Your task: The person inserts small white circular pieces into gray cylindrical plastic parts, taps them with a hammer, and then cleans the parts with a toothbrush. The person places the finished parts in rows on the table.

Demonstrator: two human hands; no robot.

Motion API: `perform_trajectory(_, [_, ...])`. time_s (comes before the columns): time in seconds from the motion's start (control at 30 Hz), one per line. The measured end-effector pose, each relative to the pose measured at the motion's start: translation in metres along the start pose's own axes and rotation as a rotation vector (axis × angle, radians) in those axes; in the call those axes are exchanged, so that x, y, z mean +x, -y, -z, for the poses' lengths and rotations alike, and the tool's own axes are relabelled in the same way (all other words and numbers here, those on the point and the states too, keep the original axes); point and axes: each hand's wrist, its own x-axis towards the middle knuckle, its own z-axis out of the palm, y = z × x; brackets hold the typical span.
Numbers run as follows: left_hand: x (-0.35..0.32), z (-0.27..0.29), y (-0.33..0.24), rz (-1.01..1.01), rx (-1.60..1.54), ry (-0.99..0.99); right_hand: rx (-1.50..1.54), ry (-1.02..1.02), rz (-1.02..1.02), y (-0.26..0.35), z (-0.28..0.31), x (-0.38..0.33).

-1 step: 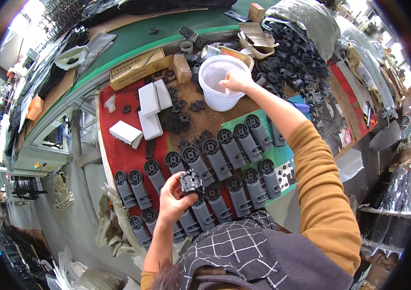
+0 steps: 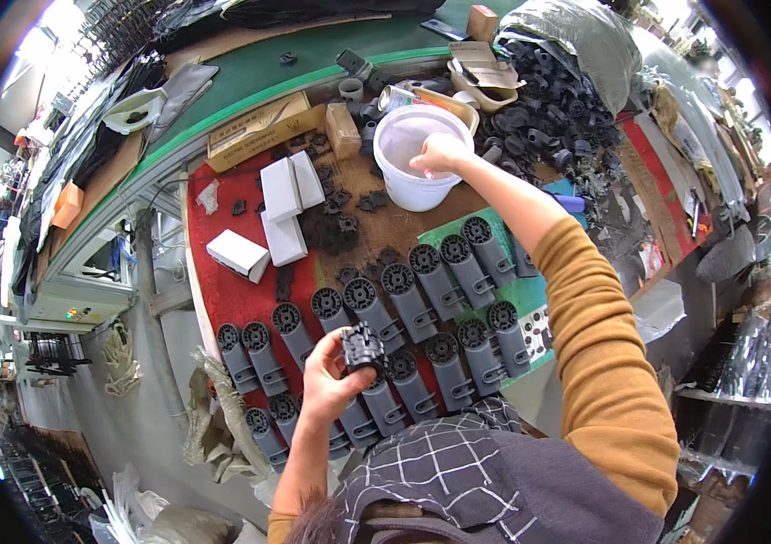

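Across the red-and-brown worktable (image 2: 242, 184) sit rows of grey tubes (image 2: 414, 392); above them the left hand (image 2: 329, 388) grips a black ribbed part (image 2: 363, 349). Whether the right hand (image 2: 446, 153), at a white bucket's (image 2: 414, 193) mouth, holds anything, I can't tell. Behind runs a green bench (image 2: 335, 38).

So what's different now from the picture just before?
Only a tiny bit! The right hand seems to have slid slightly to the left in the opening of the white bucket. I can't see anything being picked up or let go. The left hand still holds the black part, and the grey tubes and white boxes stayed put.
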Motion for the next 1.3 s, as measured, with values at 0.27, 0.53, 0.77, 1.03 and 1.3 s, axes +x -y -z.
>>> perform_trajectory(0.27, [0.000, 0.010, 0.003, 0.046, 0.030, -0.115, -0.414, 0.481, 0.023, -0.017, 0.022, 0.064])
perform_trajectory(0.53, [0.009, 0.003, -0.004, 0.000, 0.031, -0.146, -0.259, 0.437, 0.104, -0.013, -0.009, 0.051])
perform_trajectory(0.77, [0.028, 0.006, -0.028, -0.207, 0.374, -0.177, 0.472, 0.173, 0.145, -0.019, 0.075, -0.081])
perform_trajectory(1.03, [0.029, -0.006, -0.048, -0.554, 0.875, -0.252, 0.604, -0.086, 0.495, 0.050, 0.012, -0.286])
perform_trajectory(1.3, [0.009, -0.019, -0.059, -0.725, 1.012, -0.220, 0.324, -0.330, 0.601, 0.083, -0.012, -0.314])
